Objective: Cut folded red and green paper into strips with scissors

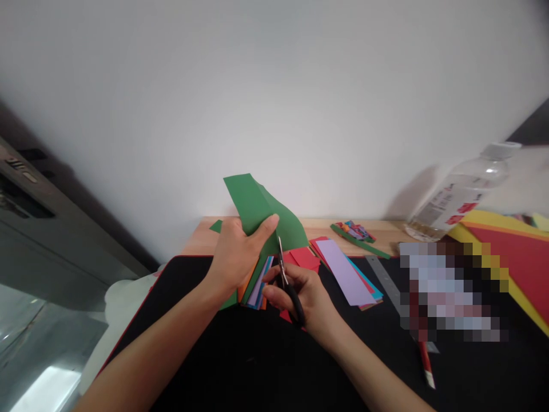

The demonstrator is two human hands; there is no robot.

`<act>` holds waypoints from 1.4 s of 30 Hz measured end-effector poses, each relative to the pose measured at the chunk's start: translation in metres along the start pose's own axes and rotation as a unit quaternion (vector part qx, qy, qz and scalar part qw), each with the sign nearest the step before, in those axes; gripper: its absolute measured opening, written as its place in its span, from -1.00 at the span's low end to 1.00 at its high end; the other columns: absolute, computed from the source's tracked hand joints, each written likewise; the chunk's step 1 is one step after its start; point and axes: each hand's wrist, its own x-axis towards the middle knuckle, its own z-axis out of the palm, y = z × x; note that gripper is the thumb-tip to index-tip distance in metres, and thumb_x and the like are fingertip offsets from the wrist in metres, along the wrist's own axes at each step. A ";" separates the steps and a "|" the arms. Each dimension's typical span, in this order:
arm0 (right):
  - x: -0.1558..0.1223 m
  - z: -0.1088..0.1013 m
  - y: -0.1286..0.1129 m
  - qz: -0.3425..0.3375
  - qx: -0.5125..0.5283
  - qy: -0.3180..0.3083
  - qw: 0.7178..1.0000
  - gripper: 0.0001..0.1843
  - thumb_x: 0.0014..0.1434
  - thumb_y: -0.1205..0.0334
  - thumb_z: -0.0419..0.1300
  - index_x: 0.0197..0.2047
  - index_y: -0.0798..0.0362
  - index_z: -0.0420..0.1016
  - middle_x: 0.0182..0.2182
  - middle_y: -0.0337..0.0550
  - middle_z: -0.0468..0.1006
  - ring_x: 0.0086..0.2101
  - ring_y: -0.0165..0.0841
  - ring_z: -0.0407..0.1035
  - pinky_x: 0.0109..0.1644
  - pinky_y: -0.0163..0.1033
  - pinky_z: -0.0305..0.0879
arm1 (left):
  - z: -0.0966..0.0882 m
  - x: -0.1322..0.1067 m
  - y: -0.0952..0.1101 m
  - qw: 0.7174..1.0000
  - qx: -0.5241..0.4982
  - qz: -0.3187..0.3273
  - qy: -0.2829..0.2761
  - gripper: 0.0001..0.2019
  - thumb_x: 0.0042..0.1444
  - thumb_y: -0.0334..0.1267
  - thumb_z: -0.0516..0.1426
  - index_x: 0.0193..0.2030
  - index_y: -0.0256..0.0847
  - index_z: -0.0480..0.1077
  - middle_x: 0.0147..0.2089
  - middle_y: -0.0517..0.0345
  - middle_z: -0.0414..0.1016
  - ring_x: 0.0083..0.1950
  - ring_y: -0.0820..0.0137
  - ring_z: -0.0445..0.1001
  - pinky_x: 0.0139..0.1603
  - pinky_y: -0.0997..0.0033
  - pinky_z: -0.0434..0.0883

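A sheet of green paper is pinched in my left hand, thumb on the near face. The sheet is raised above the mat and partly slit, its right part bending away. My right hand grips black-handled scissors, with fingers around the handles. The scissor blades point up at the lower edge of the green paper. Beneath my hands lie coloured paper strips in orange, green, purple and blue. Red paper pieces sit just behind the scissors.
Right of my hands are a lilac strip stack, a metal ruler and a red pencil. A heap of colourful scraps lies by the wall. A clear bottle and yellow and red sheets stand farther right, near a blurred-out patch.
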 end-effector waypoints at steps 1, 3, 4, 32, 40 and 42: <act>0.001 -0.001 0.002 -0.001 -0.006 0.003 1.000 -0.56 -0.23 0.00 0.42 -0.41 0.13 0.41 -0.69 -0.36 0.29 -0.65 -0.55 0.11 -0.59 -0.42 0.03 | 0.000 0.000 -0.001 1.000 -0.007 -0.002 0.000 -0.72 -0.04 -0.06 0.21 -0.43 -0.29 0.45 -0.43 0.08 0.50 -0.42 0.35 0.46 -0.44 0.42 0.41; 0.002 -0.002 0.006 -0.004 -0.019 0.011 1.000 -0.56 -0.22 -0.02 0.42 -0.42 0.13 0.41 -0.70 -0.37 0.27 -0.66 -0.55 0.10 -0.61 -0.41 0.00 | 0.001 0.002 -0.001 1.000 -0.022 -0.005 0.001 -0.73 -0.05 -0.08 0.22 -0.43 -0.30 0.46 -0.43 0.07 0.51 -0.42 0.35 0.46 -0.44 0.42 0.41; 0.003 -0.002 0.007 -0.005 -0.025 0.014 1.000 -0.56 -0.22 -0.03 0.41 -0.42 0.13 0.41 -0.71 -0.37 0.26 -0.66 -0.55 0.08 -0.61 -0.41 -0.01 | 0.001 0.002 -0.001 1.000 -0.029 -0.006 0.001 -0.74 -0.06 -0.10 0.22 -0.43 -0.30 0.46 -0.44 0.07 0.51 -0.43 0.35 0.46 -0.43 0.42 0.41; -0.005 0.000 -0.010 -0.083 -0.056 -0.008 0.995 -0.54 -0.20 -0.08 0.37 -0.34 0.08 0.42 -0.60 -0.35 0.28 -0.55 -0.46 0.19 -0.48 -0.32 0.11 | -0.004 0.006 0.009 0.971 -0.205 -0.092 -0.078 -0.74 -0.24 -0.21 0.35 -0.46 -0.36 0.47 -0.51 0.10 0.50 -0.50 0.44 0.43 -0.43 0.42 0.39; -0.006 -0.003 -0.010 -0.073 -0.096 0.018 0.993 -0.57 -0.10 -0.07 0.33 -0.29 0.08 0.43 -0.59 -0.33 0.28 -0.55 -0.45 0.18 -0.48 -0.30 0.10 | -0.004 0.007 0.008 0.964 -0.236 -0.089 -0.087 -0.75 -0.29 -0.29 0.37 -0.43 -0.35 0.48 -0.44 0.08 0.53 -0.46 0.43 0.46 -0.38 0.38 0.42; -0.006 -0.003 -0.009 -0.076 -0.099 0.009 0.992 -0.56 -0.11 -0.08 0.33 -0.29 0.08 0.42 -0.58 -0.33 0.28 -0.54 -0.46 0.18 -0.48 -0.30 0.10 | -0.004 0.007 0.010 0.962 -0.238 -0.093 -0.092 -0.74 -0.26 -0.26 0.36 -0.42 -0.34 0.48 -0.46 0.08 0.52 -0.46 0.42 0.46 -0.36 0.35 0.44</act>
